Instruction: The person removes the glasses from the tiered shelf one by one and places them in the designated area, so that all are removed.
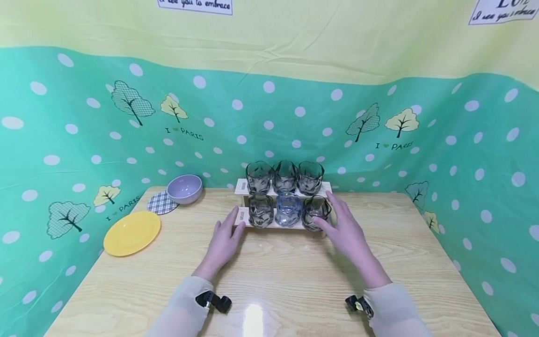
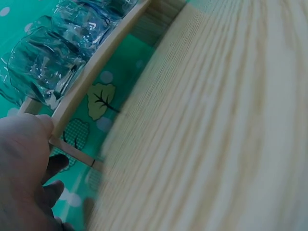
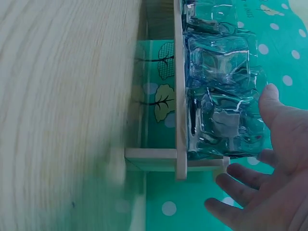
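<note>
A two-tier wooden rack (image 1: 241,216) stands on the table and carries two rows of tumblers. The back row holds smoky grey glasses, among them the back right tumbler (image 1: 310,179). In front, a bluish tumbler (image 1: 288,210) sits between two grey ones. My left hand (image 1: 223,241) is at the rack's left end, its thumb (image 2: 44,124) right at the front corner and the other fingers lower down. At the other end, my right hand (image 1: 346,229) spreads its fingers beside the front right tumbler (image 3: 226,122), the thumb close over its rim.
A yellow plate (image 1: 132,234) lies at the table's left edge. Behind it are a checked round mat (image 1: 159,204) and a purple bowl (image 1: 185,189) overlapping that mat. Green patterned cloth (image 1: 269,121) hangs right behind the rack and along both sides.
</note>
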The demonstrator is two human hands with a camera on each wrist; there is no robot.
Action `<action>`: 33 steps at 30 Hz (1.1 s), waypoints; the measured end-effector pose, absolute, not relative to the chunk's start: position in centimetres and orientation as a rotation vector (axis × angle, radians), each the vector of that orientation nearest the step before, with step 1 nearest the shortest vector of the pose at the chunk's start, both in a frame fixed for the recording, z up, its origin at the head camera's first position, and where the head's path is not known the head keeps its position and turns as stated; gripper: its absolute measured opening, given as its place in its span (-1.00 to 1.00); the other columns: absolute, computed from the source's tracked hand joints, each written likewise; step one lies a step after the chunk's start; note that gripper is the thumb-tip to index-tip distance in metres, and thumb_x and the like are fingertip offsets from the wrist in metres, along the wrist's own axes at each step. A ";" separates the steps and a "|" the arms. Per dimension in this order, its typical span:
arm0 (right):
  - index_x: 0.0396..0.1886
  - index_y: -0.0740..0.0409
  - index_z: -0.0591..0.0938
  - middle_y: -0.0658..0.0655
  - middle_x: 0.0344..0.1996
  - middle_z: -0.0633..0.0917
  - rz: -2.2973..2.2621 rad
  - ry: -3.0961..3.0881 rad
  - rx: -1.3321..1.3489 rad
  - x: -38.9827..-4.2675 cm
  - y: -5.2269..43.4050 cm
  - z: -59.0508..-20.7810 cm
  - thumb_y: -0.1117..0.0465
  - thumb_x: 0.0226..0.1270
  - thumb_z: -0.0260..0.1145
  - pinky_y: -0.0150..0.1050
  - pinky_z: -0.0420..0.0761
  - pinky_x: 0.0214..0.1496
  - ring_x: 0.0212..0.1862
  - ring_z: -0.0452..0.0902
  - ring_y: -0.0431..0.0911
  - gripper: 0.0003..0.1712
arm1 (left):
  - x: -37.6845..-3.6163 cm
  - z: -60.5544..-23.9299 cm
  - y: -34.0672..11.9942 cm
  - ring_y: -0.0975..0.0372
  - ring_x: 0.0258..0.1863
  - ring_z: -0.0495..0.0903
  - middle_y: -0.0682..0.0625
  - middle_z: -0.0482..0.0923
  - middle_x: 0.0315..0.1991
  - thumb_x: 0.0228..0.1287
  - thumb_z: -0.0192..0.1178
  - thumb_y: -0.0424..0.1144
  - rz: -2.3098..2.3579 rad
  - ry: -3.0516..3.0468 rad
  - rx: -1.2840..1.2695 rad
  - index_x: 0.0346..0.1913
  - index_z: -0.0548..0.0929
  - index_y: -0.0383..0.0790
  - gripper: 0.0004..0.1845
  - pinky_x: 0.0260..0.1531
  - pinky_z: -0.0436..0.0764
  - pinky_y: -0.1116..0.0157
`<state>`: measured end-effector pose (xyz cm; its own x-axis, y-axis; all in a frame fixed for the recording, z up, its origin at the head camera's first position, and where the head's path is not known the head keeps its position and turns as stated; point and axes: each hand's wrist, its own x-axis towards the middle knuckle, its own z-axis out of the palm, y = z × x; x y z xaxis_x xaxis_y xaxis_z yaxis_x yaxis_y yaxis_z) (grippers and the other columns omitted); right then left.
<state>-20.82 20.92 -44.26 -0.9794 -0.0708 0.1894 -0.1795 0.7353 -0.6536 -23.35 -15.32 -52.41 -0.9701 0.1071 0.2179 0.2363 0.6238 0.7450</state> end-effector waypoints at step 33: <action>0.83 -0.07 0.14 0.28 0.71 0.29 1.337 -2.702 0.083 -22.1 19.6 -45.9 -0.20 0.40 0.62 0.36 0.28 0.65 0.65 0.24 0.34 0.21 | -23.2 -52.8 -14.9 -0.13 0.67 0.26 -0.23 0.21 0.71 0.82 0.04 -0.06 -1.249 -2.650 -0.256 0.77 0.19 -0.26 -0.32 0.74 -0.19 -0.18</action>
